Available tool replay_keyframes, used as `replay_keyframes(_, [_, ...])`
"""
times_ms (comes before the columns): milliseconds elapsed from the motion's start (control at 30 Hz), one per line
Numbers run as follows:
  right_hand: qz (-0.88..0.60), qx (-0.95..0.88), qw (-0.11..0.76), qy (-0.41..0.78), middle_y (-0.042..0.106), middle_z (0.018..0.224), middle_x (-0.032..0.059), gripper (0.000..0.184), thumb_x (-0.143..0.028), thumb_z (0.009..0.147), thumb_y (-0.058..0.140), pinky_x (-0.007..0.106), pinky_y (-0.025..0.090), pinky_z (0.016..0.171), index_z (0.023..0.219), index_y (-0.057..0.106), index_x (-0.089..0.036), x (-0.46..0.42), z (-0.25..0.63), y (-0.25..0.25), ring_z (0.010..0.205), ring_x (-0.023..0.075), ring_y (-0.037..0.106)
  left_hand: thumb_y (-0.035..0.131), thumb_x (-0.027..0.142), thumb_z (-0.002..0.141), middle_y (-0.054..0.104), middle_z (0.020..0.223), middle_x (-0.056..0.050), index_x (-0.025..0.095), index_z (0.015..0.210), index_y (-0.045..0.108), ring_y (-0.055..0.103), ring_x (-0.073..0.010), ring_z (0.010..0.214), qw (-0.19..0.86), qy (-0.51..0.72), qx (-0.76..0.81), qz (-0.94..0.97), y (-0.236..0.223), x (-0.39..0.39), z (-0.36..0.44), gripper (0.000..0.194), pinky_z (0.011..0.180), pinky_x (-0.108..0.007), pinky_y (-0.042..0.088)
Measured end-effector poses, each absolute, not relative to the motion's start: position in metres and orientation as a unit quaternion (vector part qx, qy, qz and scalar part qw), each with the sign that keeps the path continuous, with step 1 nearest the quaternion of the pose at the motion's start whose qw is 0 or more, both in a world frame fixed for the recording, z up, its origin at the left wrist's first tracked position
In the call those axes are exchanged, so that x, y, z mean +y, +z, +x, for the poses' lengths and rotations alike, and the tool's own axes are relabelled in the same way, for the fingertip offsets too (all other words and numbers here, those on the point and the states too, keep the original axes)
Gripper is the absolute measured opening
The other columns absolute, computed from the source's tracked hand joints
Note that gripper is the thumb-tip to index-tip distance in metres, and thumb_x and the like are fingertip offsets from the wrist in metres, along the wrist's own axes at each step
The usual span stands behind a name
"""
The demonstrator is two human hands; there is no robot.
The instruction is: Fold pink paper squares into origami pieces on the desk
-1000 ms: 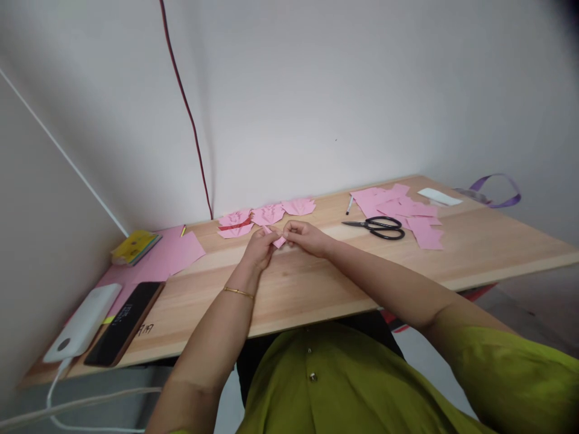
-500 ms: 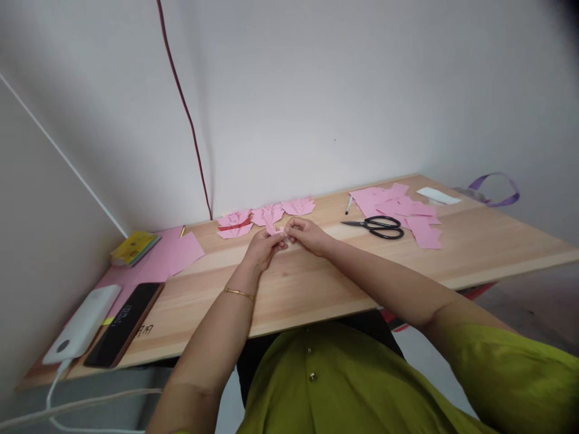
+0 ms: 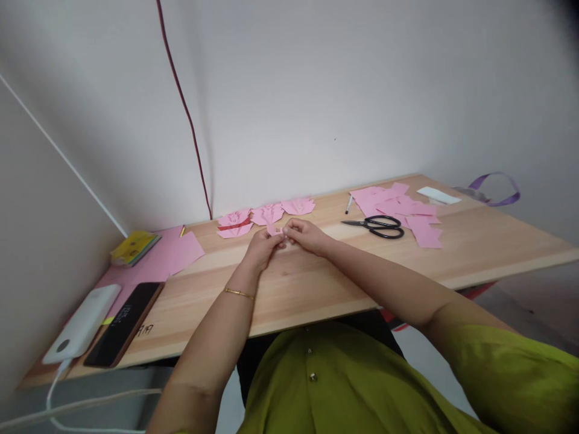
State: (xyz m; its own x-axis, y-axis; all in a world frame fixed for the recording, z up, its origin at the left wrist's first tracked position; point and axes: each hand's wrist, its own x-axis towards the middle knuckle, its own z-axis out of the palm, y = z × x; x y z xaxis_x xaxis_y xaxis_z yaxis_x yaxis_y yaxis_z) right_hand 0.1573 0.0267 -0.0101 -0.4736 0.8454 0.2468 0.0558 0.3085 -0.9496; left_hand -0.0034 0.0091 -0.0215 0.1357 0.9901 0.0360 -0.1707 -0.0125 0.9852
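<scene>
Between my two hands is a small piece of pink paper (image 3: 274, 231), mostly covered by my fingers. My left hand (image 3: 263, 248) pinches it from the left, thumb on top. From the right, my right hand (image 3: 304, 235) grips its edge with thumb and bent forefinger, the fingertips of both hands nearly meeting. Just behind them, cut pink paper shapes (image 3: 298, 207) lie in a row by the wall, and a red strip (image 3: 235, 225) rests across the leftmost ones.
To the right lie black-handled scissors (image 3: 380, 226), a pen (image 3: 348, 204), pink paper scraps (image 3: 402, 202) and a white strip (image 3: 438, 196). On the left are pink sheets (image 3: 181, 253), a yellow-topped pad (image 3: 134, 248), a phone (image 3: 125, 325) and a white power bank (image 3: 84, 325) with a cable.
The pink paper has turned in my fingers: its corner pointed toward me a second ago, and now it shows above my left thumb. Both hands stay in nearly the same place.
</scene>
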Motion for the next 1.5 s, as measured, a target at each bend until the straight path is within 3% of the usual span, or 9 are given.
replay_keyframes(667, [-0.322, -0.710, 0.401, 0.481, 0.051, 0.060, -0.0040, 0.029, -0.045, 0.079, 0.056, 0.024, 0.036, 0.059, 0.073, 0.048, -0.018, 0.0247, 0.1558, -0.0065, 0.057, 0.0097, 0.046, 0.073, 0.024, 0.063, 0.058, 0.062, -0.001, 0.011, 0.070, 0.063, 0.052, -0.0082, 0.056, 0.558, 0.505, 0.426, 0.502, -0.0225, 0.0091, -0.0022, 0.018, 0.058, -0.022, 0.042])
replay_keyframes(1067, [-0.347, -0.685, 0.432, 0.474, 0.051, 0.060, -0.0043, 0.030, -0.045, 0.078, 0.057, 0.023, 0.036, 0.059, 0.071, 0.048, -0.017, 0.0304, 0.1555, -0.0136, 0.056, 0.0094, 0.046, 0.075, 0.026, 0.061, 0.061, 0.067, -0.001, 0.011, 0.077, 0.063, 0.053, -0.0076, 0.055, 0.567, 0.512, 0.428, 0.483, -0.0208, 0.0092, -0.0022, 0.025, 0.062, -0.025, 0.047])
replay_keyframes(1500, [-0.366, -0.684, 0.444, 0.448, 0.051, 0.060, -0.0043, 0.031, -0.047, 0.078, 0.056, 0.023, 0.035, 0.058, 0.071, 0.050, -0.017, 0.0332, 0.1557, -0.0159, 0.056, 0.0096, 0.044, 0.077, 0.029, 0.059, 0.056, 0.057, 0.002, 0.013, 0.065, 0.057, 0.052, -0.0070, 0.051, 0.552, 0.529, 0.440, 0.471, -0.0156, 0.0064, 0.0001, 0.026, 0.057, -0.023, 0.047])
